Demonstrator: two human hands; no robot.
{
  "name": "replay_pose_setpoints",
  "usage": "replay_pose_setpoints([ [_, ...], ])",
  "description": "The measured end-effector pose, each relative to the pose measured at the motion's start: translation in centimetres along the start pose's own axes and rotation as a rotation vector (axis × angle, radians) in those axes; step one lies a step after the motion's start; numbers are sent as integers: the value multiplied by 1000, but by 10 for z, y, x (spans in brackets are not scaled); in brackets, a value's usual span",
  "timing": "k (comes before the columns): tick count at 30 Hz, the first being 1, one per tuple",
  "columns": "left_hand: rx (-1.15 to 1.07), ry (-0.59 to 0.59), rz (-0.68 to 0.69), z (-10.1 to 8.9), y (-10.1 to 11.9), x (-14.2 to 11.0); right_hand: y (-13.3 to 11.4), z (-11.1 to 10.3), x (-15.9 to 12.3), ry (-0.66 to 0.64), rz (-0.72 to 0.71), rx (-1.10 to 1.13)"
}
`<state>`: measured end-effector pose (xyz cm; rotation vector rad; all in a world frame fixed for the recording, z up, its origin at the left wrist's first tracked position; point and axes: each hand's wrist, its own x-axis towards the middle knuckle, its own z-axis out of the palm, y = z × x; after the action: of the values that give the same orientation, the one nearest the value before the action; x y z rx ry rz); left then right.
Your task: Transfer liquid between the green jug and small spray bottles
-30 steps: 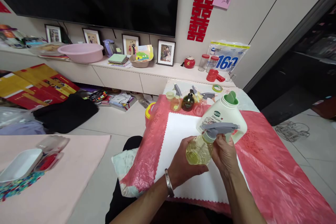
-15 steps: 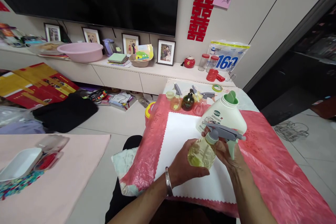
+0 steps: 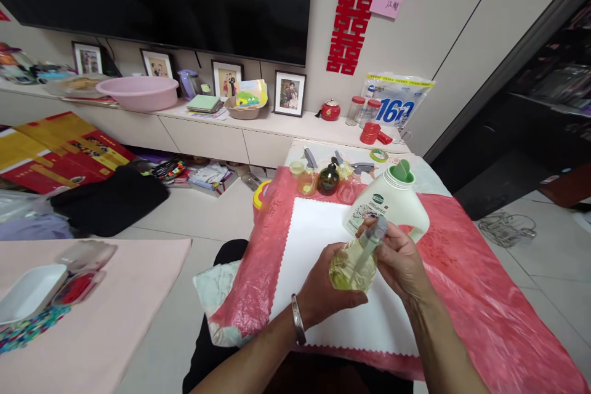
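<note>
My left hand [image 3: 325, 286] is wrapped round a clear spray bottle [image 3: 353, 268] holding pale yellow liquid, tilted above the white mat [image 3: 309, 228]. At the bottle's neck, the fingers of my right hand [image 3: 399, 258] close on the grey trigger spray head [image 3: 377, 233]. The head's nozzle now points toward me, and its trigger hangs over the bottle. Just behind my hands a large white detergent jug [image 3: 392, 203] with a green cap stands on the mat's far right part.
Behind the mat stand a dark pump bottle [image 3: 328, 180], an orange-tinted bottle [image 3: 307, 183] and a pink bottle [image 3: 349, 188]. Green tape [image 3: 378, 155] lies farther back. A red plastic cover [image 3: 466, 265] spans the table. At left, a pink table [image 3: 133, 283] holds a white tray [image 3: 34, 292].
The spray head has turned on the bottle, its nozzle swinging from the right round toward me. My right hand has shifted up round the head. My left hand keeps its hold.
</note>
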<state>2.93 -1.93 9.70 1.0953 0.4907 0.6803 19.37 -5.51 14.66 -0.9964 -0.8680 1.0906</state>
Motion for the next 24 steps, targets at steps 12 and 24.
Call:
replay_pose_setpoints([
  [12, 43, 12, -2, -1, -4, 0, -10, -2, -6, -13, -12, 18],
  [24, 41, 20, 5, 3, -2, 5, -13, 1, -10, 0, 6, 97],
])
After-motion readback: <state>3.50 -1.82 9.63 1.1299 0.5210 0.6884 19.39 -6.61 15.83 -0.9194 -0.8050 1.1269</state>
